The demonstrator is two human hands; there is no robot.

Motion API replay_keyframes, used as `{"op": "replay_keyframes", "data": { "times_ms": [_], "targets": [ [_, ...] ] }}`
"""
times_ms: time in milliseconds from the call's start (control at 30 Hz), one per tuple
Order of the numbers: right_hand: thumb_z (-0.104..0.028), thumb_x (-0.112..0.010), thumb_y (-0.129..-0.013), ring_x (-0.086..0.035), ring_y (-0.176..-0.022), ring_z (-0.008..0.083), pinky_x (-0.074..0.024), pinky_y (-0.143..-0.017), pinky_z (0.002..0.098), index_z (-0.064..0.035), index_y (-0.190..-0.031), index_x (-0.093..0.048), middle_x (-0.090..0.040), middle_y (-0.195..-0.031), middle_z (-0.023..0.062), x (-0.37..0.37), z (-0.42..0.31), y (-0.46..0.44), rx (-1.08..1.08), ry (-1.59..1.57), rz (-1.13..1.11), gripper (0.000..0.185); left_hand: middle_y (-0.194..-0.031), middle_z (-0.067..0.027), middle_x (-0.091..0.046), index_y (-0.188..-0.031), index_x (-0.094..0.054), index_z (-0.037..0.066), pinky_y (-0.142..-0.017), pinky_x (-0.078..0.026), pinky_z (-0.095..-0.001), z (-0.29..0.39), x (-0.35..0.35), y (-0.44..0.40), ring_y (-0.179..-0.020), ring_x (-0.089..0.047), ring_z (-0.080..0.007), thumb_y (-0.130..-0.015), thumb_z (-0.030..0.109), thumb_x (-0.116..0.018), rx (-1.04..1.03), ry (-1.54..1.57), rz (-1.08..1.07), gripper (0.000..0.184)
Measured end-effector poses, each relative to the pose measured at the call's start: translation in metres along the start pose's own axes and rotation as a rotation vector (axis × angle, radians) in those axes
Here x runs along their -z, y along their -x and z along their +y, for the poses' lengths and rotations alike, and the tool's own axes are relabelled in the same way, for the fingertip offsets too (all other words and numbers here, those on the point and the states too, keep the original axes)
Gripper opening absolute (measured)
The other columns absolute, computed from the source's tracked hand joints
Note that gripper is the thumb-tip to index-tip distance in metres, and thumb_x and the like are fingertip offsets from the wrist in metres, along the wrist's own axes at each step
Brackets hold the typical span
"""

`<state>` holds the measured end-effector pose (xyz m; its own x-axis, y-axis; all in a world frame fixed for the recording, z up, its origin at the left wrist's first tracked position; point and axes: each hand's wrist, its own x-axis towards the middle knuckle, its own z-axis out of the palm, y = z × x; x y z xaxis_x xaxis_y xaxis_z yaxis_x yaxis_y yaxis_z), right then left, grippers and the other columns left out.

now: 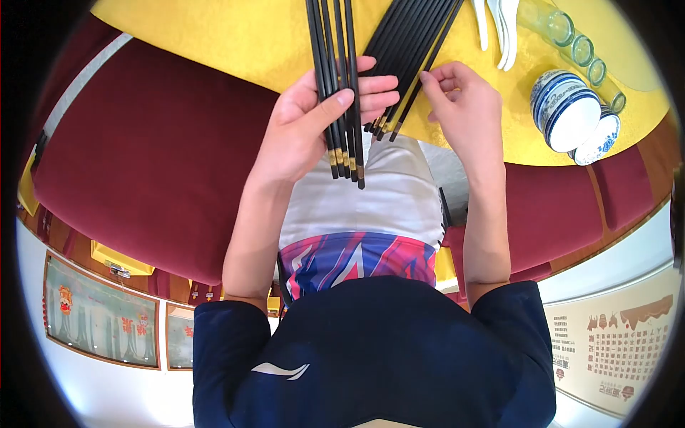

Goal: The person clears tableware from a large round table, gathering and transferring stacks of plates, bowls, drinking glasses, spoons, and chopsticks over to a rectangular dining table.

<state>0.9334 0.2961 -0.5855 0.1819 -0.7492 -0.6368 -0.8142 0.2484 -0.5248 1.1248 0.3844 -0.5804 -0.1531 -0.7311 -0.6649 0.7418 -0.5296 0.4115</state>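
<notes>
Several black chopsticks [332, 68] with gold bands near their lower ends lie in my left hand [314, 118]. The thumb presses across them while the other fingers stretch out behind. Beside it, a larger pile of black chopsticks [403, 53] lies slanted on the yellow tablecloth, its lower ends over the table edge. My right hand [467, 103] is at the right side of this pile, fingers curled. Its thumb tip touches the outermost chopstick [409, 107], which stands slightly apart from the rest; the contact of the other fingers is partly hidden.
White spoons [505, 32] lie right of the pile. Farther right are several glasses [582, 50] in a row and stacked blue-and-white bowls [567, 110], with patterned dishware [599, 139] beside them. The yellow tablecloth [214, 36] covers the table; dark red chairs [143, 157] stand around it.
</notes>
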Motion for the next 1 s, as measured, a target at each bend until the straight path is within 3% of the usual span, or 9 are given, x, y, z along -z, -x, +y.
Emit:
{"op": "replay_keyframes", "data": {
  "times_ms": [33,100,200,333,533,667,800,1000],
  "targets": [
    [-0.021,-0.069,-0.086,-0.058,-0.051,0.0115,-0.0475,-0.051,0.0249,0.0043,-0.085,-0.064,-0.063,-0.065,0.0063,0.000,-0.002,0.000,-0.001,-0.001,0.000,0.025,-0.127,-0.0295,-0.053,-0.136,-0.037,-0.008,-0.097,-0.049,-0.0402,0.000,0.000,0.000,-0.113,-0.061,-0.0323,-0.098,0.007,-0.043,-0.001,-0.014,0.005,0.041],
    [-0.018,-0.068,-0.081,-0.065,-0.058,0.0265,-0.0509,-0.058,0.0347,0.0037,-0.078,-0.063,-0.065,-0.065,0.0155,-0.002,-0.010,-0.001,-0.001,0.063,0.036,0.022,-0.126,-0.0278,-0.055,-0.135,-0.039,-0.007,-0.097,-0.049,-0.0386,0.000,-0.001,-0.001,-0.113,-0.061,-0.0313,-0.098,0.005,-0.043,-0.001,0.005,0.007,0.040],
    [-0.018,-0.068,-0.080,-0.066,-0.060,0.0284,-0.0513,-0.059,0.0363,0.0046,-0.077,-0.062,-0.065,-0.065,0.0161,-0.005,-0.017,0.000,0.026,0.132,0.071,0.024,-0.127,-0.0272,-0.055,-0.135,-0.040,-0.007,-0.098,-0.049,-0.0392,-0.001,-0.002,-0.004,-0.115,-0.059,-0.0315,-0.097,0.004,-0.044,-0.007,0.009,-0.009,0.040],
    [-0.017,-0.068,-0.079,-0.064,-0.058,0.0264,-0.0509,-0.059,0.0350,0.0038,-0.077,-0.061,-0.064,-0.065,0.0151,-0.001,-0.015,0.003,0.021,0.141,0.075,0.022,-0.131,-0.0281,-0.050,-0.136,-0.037,-0.009,-0.101,-0.047,-0.0417,-0.003,-0.004,-0.005,-0.119,-0.056,-0.0330,-0.096,0.004,-0.045,-0.005,0.029,-0.023,0.043],
    [-0.010,-0.069,-0.076,-0.054,-0.055,0.0076,-0.0453,-0.054,0.0228,0.0016,-0.079,-0.060,-0.057,-0.062,0.0033,0.023,-0.030,0.023,-0.134,-0.246,-0.098,0.015,-0.133,-0.0277,-0.050,-0.137,-0.036,-0.010,-0.101,-0.047,-0.0411,-0.006,-0.004,-0.005,-0.118,-0.057,-0.0324,-0.096,0.003,-0.045,0.007,0.049,-0.033,0.044],
    [-0.009,-0.070,-0.077,-0.056,-0.055,0.0072,-0.0460,-0.053,0.0217,0.0013,-0.083,-0.060,-0.059,-0.064,0.0039,0.017,-0.052,0.036,-0.050,-0.304,-0.220,0.015,-0.133,-0.0253,-0.051,-0.137,-0.039,-0.008,-0.101,-0.047,-0.0389,-0.011,-0.004,-0.007,-0.116,-0.058,-0.0277,-0.095,0.003,-0.047,0.003,0.009,-0.058,0.043],
    [-0.008,-0.069,-0.081,-0.058,-0.055,0.0113,-0.0477,-0.053,0.0251,0.0015,-0.084,-0.060,-0.061,-0.065,0.0072,-0.001,-0.057,0.034,0.040,-0.225,-0.145,0.014,-0.131,-0.0222,-0.054,-0.133,-0.045,-0.007,-0.100,-0.047,-0.0373,-0.011,-0.006,-0.006,-0.119,-0.055,-0.0235,-0.094,0.003,-0.051,-0.041,0.014,-0.033,0.041],
    [-0.013,-0.073,-0.081,-0.057,-0.052,0.0130,-0.0454,-0.050,0.0265,-0.0002,-0.082,-0.061,-0.061,-0.064,0.0073,-0.006,-0.055,0.035,0.110,-0.218,-0.124,0.018,-0.126,-0.0233,-0.057,-0.131,-0.045,-0.008,-0.098,-0.049,-0.0381,-0.006,-0.009,-0.006,-0.114,-0.059,-0.0267,-0.095,0.004,-0.050,-0.079,-0.064,0.007,0.038]
  ]
}}
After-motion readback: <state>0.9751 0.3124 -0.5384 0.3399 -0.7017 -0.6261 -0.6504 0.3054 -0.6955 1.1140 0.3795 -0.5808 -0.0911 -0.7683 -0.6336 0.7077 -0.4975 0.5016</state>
